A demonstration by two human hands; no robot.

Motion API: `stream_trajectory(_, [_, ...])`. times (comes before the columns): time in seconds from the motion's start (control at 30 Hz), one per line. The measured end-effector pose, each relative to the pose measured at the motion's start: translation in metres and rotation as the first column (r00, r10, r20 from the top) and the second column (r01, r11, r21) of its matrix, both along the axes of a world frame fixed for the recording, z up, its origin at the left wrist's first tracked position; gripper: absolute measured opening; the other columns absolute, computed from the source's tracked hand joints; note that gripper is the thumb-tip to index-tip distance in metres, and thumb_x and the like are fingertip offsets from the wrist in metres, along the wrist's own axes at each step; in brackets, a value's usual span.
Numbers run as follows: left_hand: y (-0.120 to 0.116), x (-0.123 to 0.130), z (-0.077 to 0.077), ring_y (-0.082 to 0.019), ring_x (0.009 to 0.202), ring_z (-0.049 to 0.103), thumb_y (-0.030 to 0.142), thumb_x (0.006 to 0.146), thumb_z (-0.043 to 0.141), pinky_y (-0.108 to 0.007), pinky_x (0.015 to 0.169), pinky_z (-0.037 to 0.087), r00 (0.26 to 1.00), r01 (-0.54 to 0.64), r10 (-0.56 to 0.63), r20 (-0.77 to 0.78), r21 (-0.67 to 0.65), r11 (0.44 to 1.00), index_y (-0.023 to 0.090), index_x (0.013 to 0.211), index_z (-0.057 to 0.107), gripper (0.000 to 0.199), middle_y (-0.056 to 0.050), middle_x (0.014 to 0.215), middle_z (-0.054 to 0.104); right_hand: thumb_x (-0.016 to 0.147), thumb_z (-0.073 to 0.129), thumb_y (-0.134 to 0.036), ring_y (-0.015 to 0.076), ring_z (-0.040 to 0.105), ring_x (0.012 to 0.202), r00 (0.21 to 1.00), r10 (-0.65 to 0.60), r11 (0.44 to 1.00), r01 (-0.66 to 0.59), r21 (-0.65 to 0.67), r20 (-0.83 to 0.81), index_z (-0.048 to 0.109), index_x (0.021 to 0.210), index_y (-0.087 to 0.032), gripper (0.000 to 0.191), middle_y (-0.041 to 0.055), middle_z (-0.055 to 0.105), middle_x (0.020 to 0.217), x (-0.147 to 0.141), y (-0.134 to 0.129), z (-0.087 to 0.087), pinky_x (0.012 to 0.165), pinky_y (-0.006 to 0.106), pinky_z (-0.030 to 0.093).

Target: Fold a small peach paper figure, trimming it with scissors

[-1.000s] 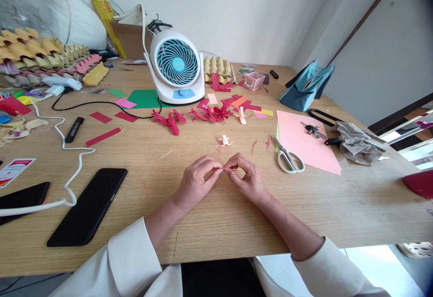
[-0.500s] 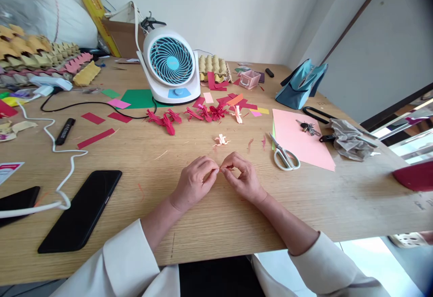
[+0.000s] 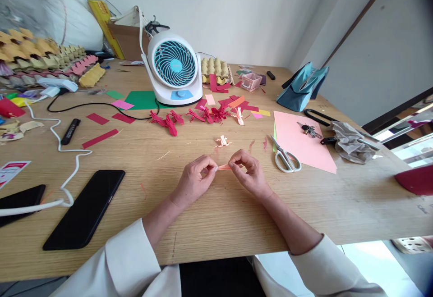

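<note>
A narrow strip of orange paper [image 3: 223, 167] is stretched between my two hands, low over the tabletop. My left hand [image 3: 198, 177] pinches its left end between thumb and forefinger. Toward the other end, my right hand [image 3: 249, 174] grips it in the same way, its fingers covering part of the strip. Just beyond my hands lies a small cream-pink folded paper figure [image 3: 222, 141]. Further back is a row of crumpled red paper pieces [image 3: 169, 122], with another pale paper piece [image 3: 238, 116] at its right end.
White-handled scissors [image 3: 286, 159] rest partly on a pink sheet [image 3: 301, 139], beside keys [image 3: 309, 130]. A white fan [image 3: 176, 65] stands at the back, next to egg trays [image 3: 216, 69]. A black phone [image 3: 84, 209] and a white cable [image 3: 71, 173] occupy the left side.
My hands have drawn apart, the right one moving rightward, so more of the orange strip shows between the fingertips. The whole view has shifted slightly.
</note>
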State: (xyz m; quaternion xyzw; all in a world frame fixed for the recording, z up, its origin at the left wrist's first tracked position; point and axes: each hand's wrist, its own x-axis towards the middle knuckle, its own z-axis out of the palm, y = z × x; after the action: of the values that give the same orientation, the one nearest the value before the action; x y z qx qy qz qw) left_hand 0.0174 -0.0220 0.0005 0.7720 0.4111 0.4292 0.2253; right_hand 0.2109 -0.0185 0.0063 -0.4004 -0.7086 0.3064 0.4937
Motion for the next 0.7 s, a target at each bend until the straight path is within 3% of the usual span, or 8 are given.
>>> stream_trajectory(0.1, [0.0,0.001,0.002,-0.011,0.065,0.055,0.019,0.089,0.055,-0.021,0.062,0.044,0.998,-0.016,0.023,0.064,-0.109,0.994,0.018,0.075,0.055,0.014,0.002,0.07,0.057,0.09,0.06,-0.029,0.0141,0.054,0.071,1.0,0.007,1.0,-0.008,-0.026,-0.029,0.06,0.078,-0.019,0.015,0.0013,0.058,0.077,0.001,0.002,-0.003,0.067,0.028,0.044])
stream_trajectory(0.17, [0.001,0.001,0.003,-0.011,0.062,0.056,0.023,0.087,0.057,-0.021,0.059,0.045,0.989,-0.029,0.057,0.133,-0.206,0.978,0.018,0.073,0.056,0.016,0.002,0.066,0.057,0.09,0.062,-0.033,0.0146,0.056,0.073,0.997,0.012,0.997,-0.018,-0.081,-0.073,0.063,0.087,-0.02,0.013,0.0022,0.061,0.082,0.001,0.005,-0.009,0.068,0.028,0.045])
stream_trajectory(0.27, [0.003,0.001,0.0,-0.011,0.061,0.059,0.03,0.086,0.059,-0.022,0.059,0.048,0.952,-0.024,0.134,0.275,-0.368,0.929,0.017,0.073,0.057,0.019,0.001,0.068,0.061,0.086,0.066,-0.043,0.0151,0.056,0.071,0.985,0.028,0.982,-0.059,-0.181,-0.168,0.062,0.105,-0.022,0.028,0.0023,0.063,0.084,-0.001,0.009,-0.017,0.066,0.028,0.047])
stream_trajectory(0.47, [-0.001,0.01,-0.005,-0.01,0.059,0.057,0.039,0.077,0.07,-0.024,0.059,0.054,0.829,0.11,0.243,0.503,-0.573,0.812,0.015,0.075,0.061,0.026,-0.001,0.073,0.066,0.078,0.071,-0.054,0.0141,0.054,0.068,0.958,0.055,0.95,-0.136,-0.279,-0.28,0.061,0.077,-0.019,0.036,0.0012,0.06,0.072,-0.01,0.009,-0.017,0.065,0.027,0.047])
stream_trajectory(0.6, [-0.007,0.018,-0.004,-0.01,0.059,0.057,0.041,0.077,0.071,-0.024,0.058,0.054,0.847,0.15,0.217,0.486,-0.609,0.779,0.015,0.074,0.061,0.029,-0.001,0.073,0.065,0.073,0.074,-0.056,0.013,0.052,0.063,0.945,0.011,0.94,-0.121,-0.319,-0.326,0.061,0.071,-0.018,0.04,0.0,0.058,0.067,-0.013,0.009,-0.016,0.062,0.027,0.046])
stream_trajectory(0.7, [-0.009,0.02,-0.006,-0.01,0.057,0.058,0.043,0.079,0.068,-0.023,0.057,0.053,0.886,0.142,0.171,0.431,-0.604,0.784,0.016,0.073,0.06,0.029,0.0,0.072,0.064,0.074,0.073,-0.057,0.0127,0.052,0.063,0.942,0.013,0.93,-0.134,-0.342,-0.335,0.061,0.069,-0.018,0.041,0.0,0.058,0.066,-0.014,0.008,-0.016,0.062,0.027,0.046])
